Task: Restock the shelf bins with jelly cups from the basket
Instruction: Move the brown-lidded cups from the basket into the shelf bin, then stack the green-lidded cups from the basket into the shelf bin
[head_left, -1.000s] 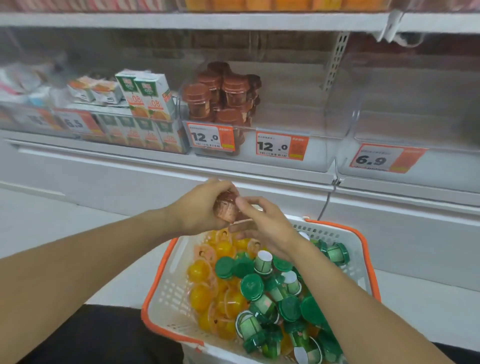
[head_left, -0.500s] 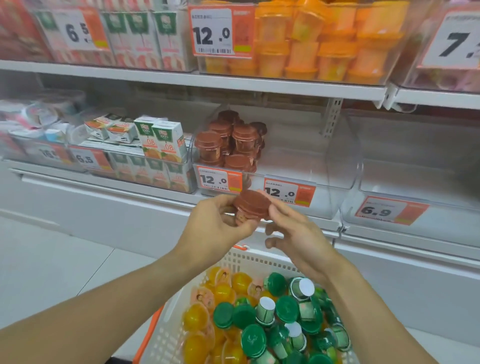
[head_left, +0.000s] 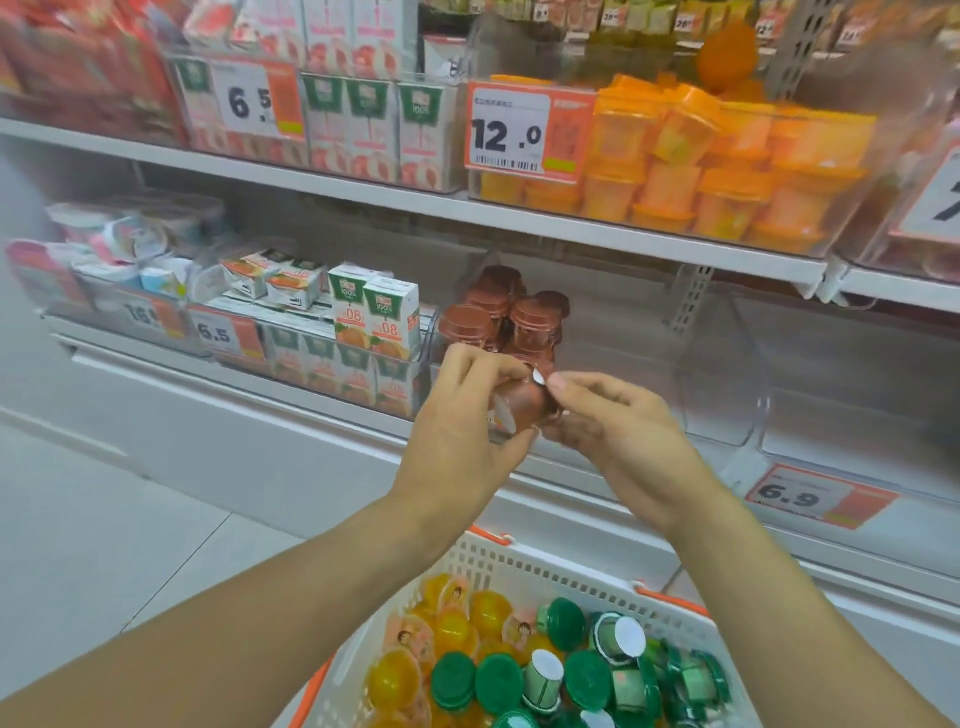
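Near the centre of the frame, both hands meet around one brown jelly cup (head_left: 524, 408). The left hand (head_left: 467, 421) curls its fingers and thumb round the cup's body. The right hand (head_left: 618, 421) pinches at the cup's right end with thumb and forefinger, where a small pale patch shows.

The cup lies tilted, nearly on its side, its long axis running from lower left to upper right. Which end is the lid is hard to tell, as the fingers cover much of it.

Directly behind and just above the hands sits the clear shelf bin (head_left: 722, 374), holding a small cluster of matching brown cups (head_left: 498, 317) at its left end. The rest of the bin, to the right, looks bare. The cup is close in front of those stocked cups, so the coming move is probably a short reach up and forward, with the left hand carrying.

At the bottom of the frame, the white basket (head_left: 545, 571) with orange trim holds yellow jelly cups (head_left: 457, 629) on the left and green-lidded cups (head_left: 587, 675) on the right.
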